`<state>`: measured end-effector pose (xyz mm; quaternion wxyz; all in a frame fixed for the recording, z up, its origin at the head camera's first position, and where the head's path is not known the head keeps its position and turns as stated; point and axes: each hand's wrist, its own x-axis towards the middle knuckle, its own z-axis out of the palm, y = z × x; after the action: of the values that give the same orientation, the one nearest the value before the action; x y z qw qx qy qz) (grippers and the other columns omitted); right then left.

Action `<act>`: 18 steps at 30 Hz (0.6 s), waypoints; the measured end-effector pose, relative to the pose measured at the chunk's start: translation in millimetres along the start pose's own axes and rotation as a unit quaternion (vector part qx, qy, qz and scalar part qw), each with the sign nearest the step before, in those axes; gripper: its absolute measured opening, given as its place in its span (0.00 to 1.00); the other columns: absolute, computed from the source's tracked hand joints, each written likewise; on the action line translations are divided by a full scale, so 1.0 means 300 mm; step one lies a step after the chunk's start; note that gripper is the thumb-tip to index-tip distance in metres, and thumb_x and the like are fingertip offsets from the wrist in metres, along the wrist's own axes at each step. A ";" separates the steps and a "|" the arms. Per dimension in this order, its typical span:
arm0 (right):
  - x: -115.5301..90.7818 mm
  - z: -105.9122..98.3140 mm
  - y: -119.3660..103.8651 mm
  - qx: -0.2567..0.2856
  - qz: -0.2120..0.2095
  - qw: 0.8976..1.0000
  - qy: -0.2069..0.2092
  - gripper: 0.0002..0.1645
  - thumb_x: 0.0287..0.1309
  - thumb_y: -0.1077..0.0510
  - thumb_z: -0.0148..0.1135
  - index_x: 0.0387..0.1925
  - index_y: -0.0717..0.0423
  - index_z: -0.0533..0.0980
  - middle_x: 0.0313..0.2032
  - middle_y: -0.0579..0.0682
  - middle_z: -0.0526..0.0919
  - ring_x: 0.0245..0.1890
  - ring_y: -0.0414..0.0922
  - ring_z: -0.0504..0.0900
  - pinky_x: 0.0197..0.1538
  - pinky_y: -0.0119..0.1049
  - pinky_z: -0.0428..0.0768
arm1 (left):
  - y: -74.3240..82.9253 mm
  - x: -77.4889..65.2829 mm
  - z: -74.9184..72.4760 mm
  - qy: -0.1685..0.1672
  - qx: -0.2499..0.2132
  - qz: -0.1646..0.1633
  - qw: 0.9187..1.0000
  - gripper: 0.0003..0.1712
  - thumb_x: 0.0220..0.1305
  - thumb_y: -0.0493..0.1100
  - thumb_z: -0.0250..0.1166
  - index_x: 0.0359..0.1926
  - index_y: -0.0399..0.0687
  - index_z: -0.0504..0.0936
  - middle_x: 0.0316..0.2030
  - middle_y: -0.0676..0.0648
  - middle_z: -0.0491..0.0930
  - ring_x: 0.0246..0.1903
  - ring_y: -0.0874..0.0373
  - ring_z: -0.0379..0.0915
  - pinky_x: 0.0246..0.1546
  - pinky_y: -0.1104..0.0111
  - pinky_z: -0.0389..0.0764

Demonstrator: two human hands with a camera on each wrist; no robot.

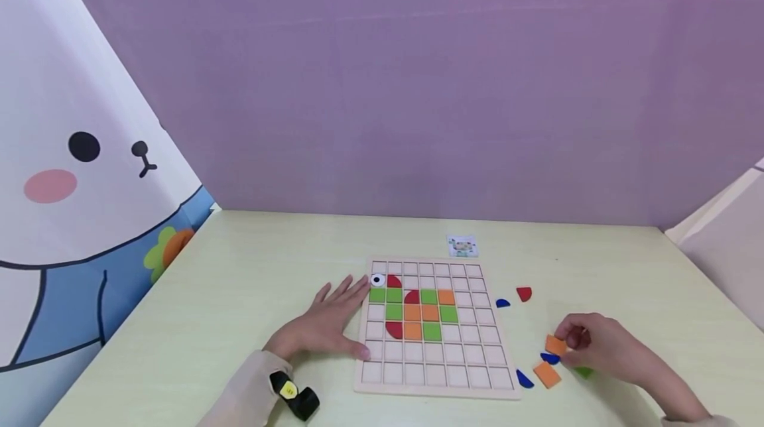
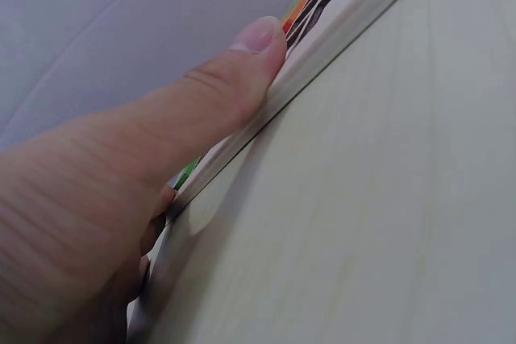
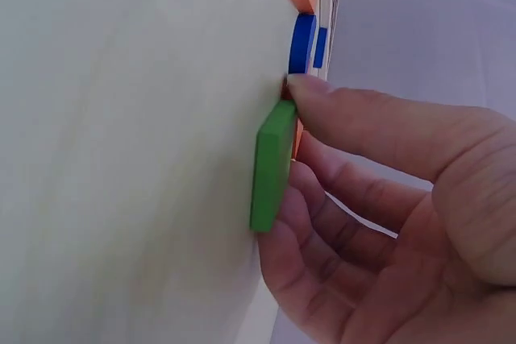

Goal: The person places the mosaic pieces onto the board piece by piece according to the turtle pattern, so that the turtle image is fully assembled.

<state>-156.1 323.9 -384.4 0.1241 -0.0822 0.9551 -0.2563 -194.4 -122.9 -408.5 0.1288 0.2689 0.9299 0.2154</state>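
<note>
My left hand lies spread at the left side of a wooden grid board. Its thumb presses on the board's rim, and the fingertips touch the edge near a round eye tile. Green, orange and red tiles fill several cells. To the right of the board, my right hand pinches an orange square tile between thumb and index finger. A blue curved piece lies partly beneath that tile. Under the hand sits a green square tile, beside the curled lower fingers in the right wrist view.
Another orange square and a blue piece lie near the board's lower right corner. Farther up are a second blue piece and a red piece. A small picture card lies behind the board.
</note>
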 end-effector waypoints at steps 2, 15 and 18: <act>0.008 0.003 -0.013 0.001 -0.006 1.000 0.000 0.14 0.44 0.61 0.73 0.33 0.55 0.77 0.25 0.46 0.72 0.27 0.39 0.68 0.28 0.27 0.67 | 0.000 -0.001 0.000 0.001 0.001 0.001 1.000 0.65 0.45 0.72 0.67 0.75 0.49 0.45 0.76 0.50 0.40 0.75 0.46 0.28 0.70 0.42 0.32; 0.071 0.020 -0.091 0.033 -0.036 0.999 -0.005 0.14 0.43 0.65 0.71 0.32 0.56 0.74 0.25 0.47 0.71 0.28 0.42 0.68 0.27 0.28 0.66 | 0.005 -0.006 -0.006 -0.001 -0.001 -0.003 1.000 0.65 0.46 0.72 0.67 0.75 0.50 0.44 0.76 0.51 0.39 0.75 0.47 0.28 0.71 0.43 0.31; 0.085 0.026 -0.104 0.039 -0.040 0.998 -0.007 0.15 0.43 0.65 0.71 0.32 0.56 0.73 0.25 0.47 0.71 0.29 0.43 0.69 0.28 0.27 0.67 | 0.005 -0.006 -0.005 -0.003 -0.002 -0.002 1.000 0.65 0.46 0.72 0.67 0.75 0.50 0.45 0.76 0.51 0.40 0.75 0.47 0.28 0.71 0.43 0.32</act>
<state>-175.2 287.8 -379.9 0.1238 -0.1174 0.9392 -0.2978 -193.0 -123.3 -406.3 0.1327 0.2674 0.9297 0.2158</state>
